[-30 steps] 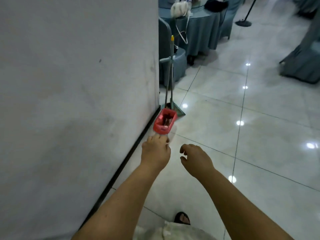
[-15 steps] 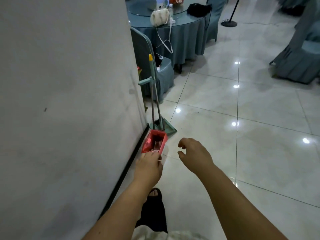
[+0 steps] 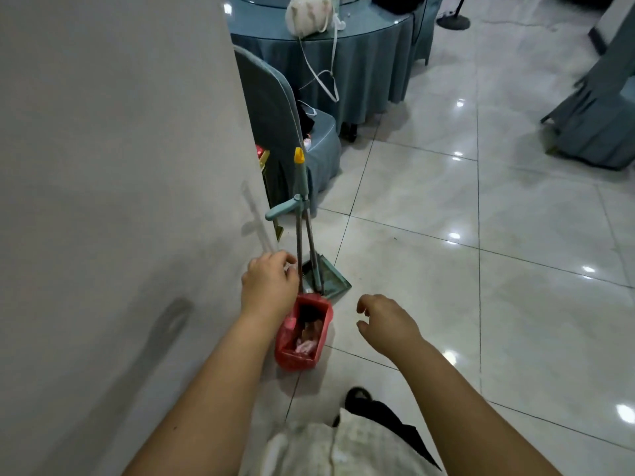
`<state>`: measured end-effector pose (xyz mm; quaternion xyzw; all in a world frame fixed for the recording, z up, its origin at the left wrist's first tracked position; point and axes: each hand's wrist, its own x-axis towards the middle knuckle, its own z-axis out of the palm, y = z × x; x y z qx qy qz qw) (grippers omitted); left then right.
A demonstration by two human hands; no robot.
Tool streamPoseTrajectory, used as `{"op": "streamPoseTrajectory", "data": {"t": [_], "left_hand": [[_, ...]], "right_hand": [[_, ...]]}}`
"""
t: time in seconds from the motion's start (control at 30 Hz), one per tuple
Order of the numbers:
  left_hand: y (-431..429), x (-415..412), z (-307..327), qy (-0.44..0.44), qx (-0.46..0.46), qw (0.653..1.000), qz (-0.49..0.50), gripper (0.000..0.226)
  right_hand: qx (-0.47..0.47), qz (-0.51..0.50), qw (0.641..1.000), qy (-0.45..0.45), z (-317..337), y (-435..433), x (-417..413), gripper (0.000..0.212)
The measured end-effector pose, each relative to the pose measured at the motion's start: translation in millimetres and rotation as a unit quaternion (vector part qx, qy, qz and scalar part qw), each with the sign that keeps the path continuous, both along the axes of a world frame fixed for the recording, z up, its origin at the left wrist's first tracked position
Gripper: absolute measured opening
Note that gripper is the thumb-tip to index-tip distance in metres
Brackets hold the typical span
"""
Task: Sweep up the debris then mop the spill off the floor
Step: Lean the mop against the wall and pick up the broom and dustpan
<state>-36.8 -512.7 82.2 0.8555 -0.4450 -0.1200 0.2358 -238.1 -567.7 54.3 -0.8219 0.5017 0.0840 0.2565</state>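
Observation:
A teal broom (image 3: 299, 187) with a yellow tip and a long-handled teal dustpan (image 3: 332, 280) stand together against the corner of a white wall (image 3: 103, 166). Just in front of them on the tiled floor sits a small red bin (image 3: 292, 362) with scraps inside. My left hand (image 3: 269, 286) hovers over the bin's far left corner, close to the two handles. Its back faces me and its fingers curl out of sight. My right hand (image 3: 385, 321) hangs to the right of the bin, fingers loosely apart and holding nothing. No spill or debris shows on the floor.
A blue-covered chair (image 3: 275, 108) stands right behind the broom, and a round table with a blue cloth (image 3: 371, 63) carries a white bag (image 3: 309, 12). Another covered chair (image 3: 598, 121) is at the far right. My foot in a black sandal (image 3: 357, 395) is below the bin.
I have walked closer to the broom and dustpan. The red bin now lies under my left hand rather than ahead of it. Both hands have reached further forward.

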Motion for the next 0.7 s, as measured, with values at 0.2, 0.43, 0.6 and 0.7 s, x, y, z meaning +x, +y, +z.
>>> {"op": "streamPoseTrajectory", "data": {"t": [0.2,0.43,0.6,0.7], "left_hand": [[-89.8,53.6,-31.2,-0.004,0.002,0.998,0.063,0.028],[-194.0,98.7,-80.1,-0.022,0.093,0.994,0.050,0.042],[-250.2,122.8,-110.7,-0.036,0.168,0.985,0.010,0.049],[-264.2,136.4,-135.7,-0.069,0.207,0.975,-0.045,0.041]], "right_hand": [[0.034,-0.002,0.998,-0.044,-19.8,-116.8,45.5,0.030],[0.128,0.025,0.983,-0.127,-53.9,-250.7,112.5,0.032],[0.185,0.022,0.970,-0.158,-107.6,-306.8,164.6,0.032],[0.196,0.019,0.969,-0.150,-155.6,-315.8,188.5,0.039]]}}
